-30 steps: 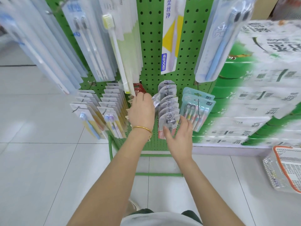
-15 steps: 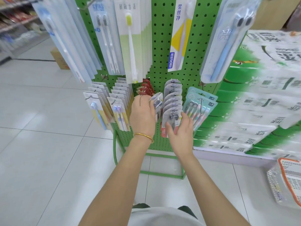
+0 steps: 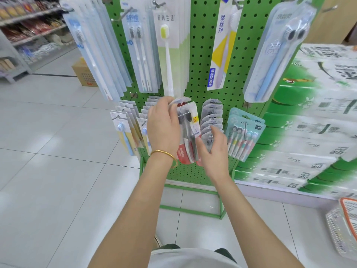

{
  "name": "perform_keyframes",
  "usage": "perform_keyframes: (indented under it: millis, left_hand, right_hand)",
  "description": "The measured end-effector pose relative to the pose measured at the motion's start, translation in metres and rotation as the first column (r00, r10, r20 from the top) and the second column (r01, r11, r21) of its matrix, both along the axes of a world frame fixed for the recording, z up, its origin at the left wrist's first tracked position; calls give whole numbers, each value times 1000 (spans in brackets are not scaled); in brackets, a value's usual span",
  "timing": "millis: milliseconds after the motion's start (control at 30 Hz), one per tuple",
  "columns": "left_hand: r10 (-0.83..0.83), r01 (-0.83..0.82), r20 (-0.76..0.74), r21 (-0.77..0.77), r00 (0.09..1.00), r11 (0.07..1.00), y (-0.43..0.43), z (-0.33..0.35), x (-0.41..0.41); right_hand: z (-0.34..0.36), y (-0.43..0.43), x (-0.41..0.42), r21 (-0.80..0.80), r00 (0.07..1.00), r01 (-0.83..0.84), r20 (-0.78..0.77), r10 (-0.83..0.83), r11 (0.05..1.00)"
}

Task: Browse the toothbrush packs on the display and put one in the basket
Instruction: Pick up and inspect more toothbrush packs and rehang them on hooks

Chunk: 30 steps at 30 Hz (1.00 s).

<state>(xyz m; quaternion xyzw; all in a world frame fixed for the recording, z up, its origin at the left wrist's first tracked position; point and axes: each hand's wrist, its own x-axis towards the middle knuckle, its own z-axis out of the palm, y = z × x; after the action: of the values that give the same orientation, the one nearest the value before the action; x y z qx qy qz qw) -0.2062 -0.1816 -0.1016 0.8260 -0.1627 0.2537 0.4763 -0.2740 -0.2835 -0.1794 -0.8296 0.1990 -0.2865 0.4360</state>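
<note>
Compared with a second ago, the left hand (image 3: 164, 130) now has a red-footed toothbrush pack (image 3: 188, 130) pulled forward from its row on the green display (image 3: 202, 55), where before it only reached among the hanging cards. Its fingers curl over the pack's top edge, so the card hangs below and to the right of the palm, tilted (whether it has cleared its peg I cannot tell). The right hand (image 3: 214, 147) is loosely spread, thumb just beside the pack's lower edge, fingers near the grey packs (image 3: 211, 115). Such a blister card is probably light, fairly stiff and slick; pinching the top or both side edges looks safest. The basket (image 3: 345, 225) sits on the floor, well apart to the right.
</note>
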Motion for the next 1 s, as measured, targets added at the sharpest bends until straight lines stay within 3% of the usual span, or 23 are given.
perform_keyframes:
  millis: [200, 300, 367, 433, 500, 600, 800, 1000]
  left_hand:
    - [-303, 219, -218, -339, 928, 915, -5, 8, -3]
    - [-382, 178, -337, -504, 860, 845, -16, -1, -3]
    - [-358, 138, -360, -512, 862, 848, -28, -7, -9]
    - [-295, 142, -329, -418, 897, 897, -39, -14, -22]
    - [-226, 167, -263, -229, 938, 959, -48, -23, -34]
    - [-221, 237, -259, 32, 940, 971, -56, -37, -47]
    - [-431, 506, -272, 354, 860, 787, -67, -68, -72]
    - [-517, 529, -215, 604, 829, 596, -60, -76, -85]
  right_hand:
    - [17, -4, -8, 205, 981, -190, 12, 192, 960]
    - [20, -11, -21, 369, 968, -242, 24, 251, 897]
    - [21, -13, -29, 443, 968, -240, 47, 245, 864]
    - [19, -14, -34, 520, 976, -215, 94, 195, 827]
    - [18, -15, -39, 609, 981, -194, 145, 132, 769]
    - [14, -23, -45, 761, 981, -169, 193, 30, 627]
    - [11, -52, -57, 938, 965, -104, 176, -195, 331]
    - [12, -71, -57, 949, 945, -63, 156, -287, 308]
